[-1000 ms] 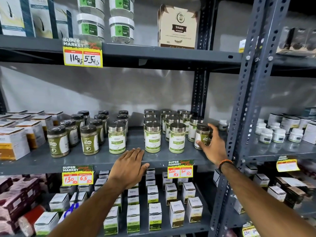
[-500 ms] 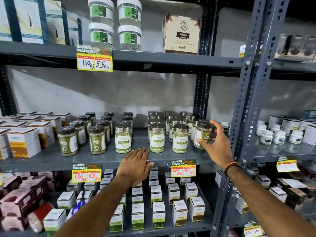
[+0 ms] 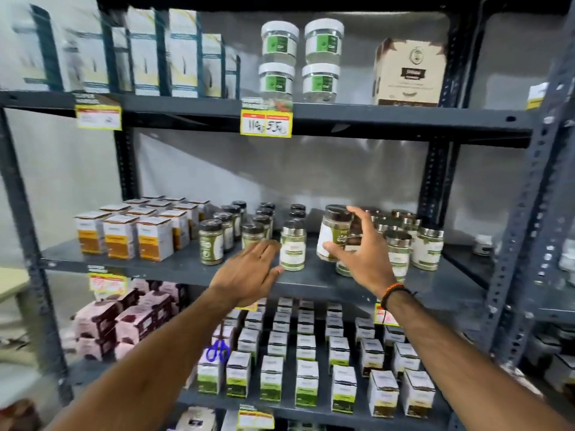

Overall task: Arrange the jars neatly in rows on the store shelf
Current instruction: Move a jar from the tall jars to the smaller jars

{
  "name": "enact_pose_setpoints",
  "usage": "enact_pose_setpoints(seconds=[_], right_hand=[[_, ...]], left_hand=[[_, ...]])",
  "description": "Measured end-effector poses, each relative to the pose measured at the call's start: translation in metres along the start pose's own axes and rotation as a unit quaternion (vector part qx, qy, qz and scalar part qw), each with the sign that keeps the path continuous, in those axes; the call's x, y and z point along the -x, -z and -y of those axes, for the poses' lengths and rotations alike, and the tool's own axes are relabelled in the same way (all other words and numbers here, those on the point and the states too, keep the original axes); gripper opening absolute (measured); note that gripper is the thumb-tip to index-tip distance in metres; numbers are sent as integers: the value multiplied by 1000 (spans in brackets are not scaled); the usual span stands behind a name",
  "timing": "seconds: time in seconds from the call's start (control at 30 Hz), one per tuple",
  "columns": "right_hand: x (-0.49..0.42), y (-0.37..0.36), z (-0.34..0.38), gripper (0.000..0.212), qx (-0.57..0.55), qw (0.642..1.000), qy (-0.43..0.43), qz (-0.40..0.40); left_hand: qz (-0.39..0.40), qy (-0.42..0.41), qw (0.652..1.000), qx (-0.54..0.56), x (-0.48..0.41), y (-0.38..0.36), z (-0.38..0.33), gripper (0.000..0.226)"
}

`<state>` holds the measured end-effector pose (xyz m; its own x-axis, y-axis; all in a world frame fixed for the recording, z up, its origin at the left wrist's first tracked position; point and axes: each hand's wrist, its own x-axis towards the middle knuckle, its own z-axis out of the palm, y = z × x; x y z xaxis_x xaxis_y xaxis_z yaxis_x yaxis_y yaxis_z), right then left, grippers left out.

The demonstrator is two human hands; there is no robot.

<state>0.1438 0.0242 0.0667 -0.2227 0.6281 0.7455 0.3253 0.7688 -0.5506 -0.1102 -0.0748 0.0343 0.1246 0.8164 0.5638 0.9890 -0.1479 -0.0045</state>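
Note:
On the grey middle shelf stand rows of green-labelled jars. Black-lidded jars fill the left group, silver-lidded jars the right group. One silver-lidded jar stands alone at the front between them. My right hand holds a black-lidded jar lifted and tilted above the shelf, just right of that lone jar. My left hand hovers flat over the shelf's front edge with fingers spread, its fingertips close to the lone jar's base.
White and orange boxes occupy the shelf's left end. Above, the upper shelf carries white-lidded tubs and cartons. Small boxes fill the shelf below. A grey upright post stands at the right.
My right hand has lifted the black-lidded jar from the far right of the silver-lidded group and carried it left. My left hand rose slightly off the shelf edge. The camera swung left.

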Motion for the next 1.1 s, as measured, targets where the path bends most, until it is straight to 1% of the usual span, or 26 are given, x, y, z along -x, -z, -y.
enact_pose_setpoints(seconds=[0.1, 0.2, 0.33, 0.47, 0.73, 0.87, 0.97, 1.1], right_hand=[[0, -38, 10, 85, -21, 999, 3, 27], [3, -71, 16, 86, -29, 999, 7, 44], [6, -105, 14, 87, -37, 997, -2, 72], [7, -123, 6, 88, -18, 997, -5, 71], [12, -141, -7, 93, -9, 997, -16, 72], [17, -146, -6, 92, -9, 999, -9, 48], [19, -152, -5, 95, 10, 999, -8, 29], [19, -156, -3, 99, 25, 999, -12, 29]], left_hand=[[-5, 31, 999, -28, 22, 19, 37, 57], [2, 83, 995, -49, 43, 28, 70, 60], [19, 133, 989, -59, 61, 26, 101, 63], [40, 154, 986, -58, 65, 13, 120, 65], [82, 160, 982, -54, 56, -17, 157, 76], [72, 138, 985, -73, 57, -28, 169, 80], [64, 134, 986, -78, 59, -32, 173, 79], [65, 135, 986, -77, 58, -33, 173, 83]])
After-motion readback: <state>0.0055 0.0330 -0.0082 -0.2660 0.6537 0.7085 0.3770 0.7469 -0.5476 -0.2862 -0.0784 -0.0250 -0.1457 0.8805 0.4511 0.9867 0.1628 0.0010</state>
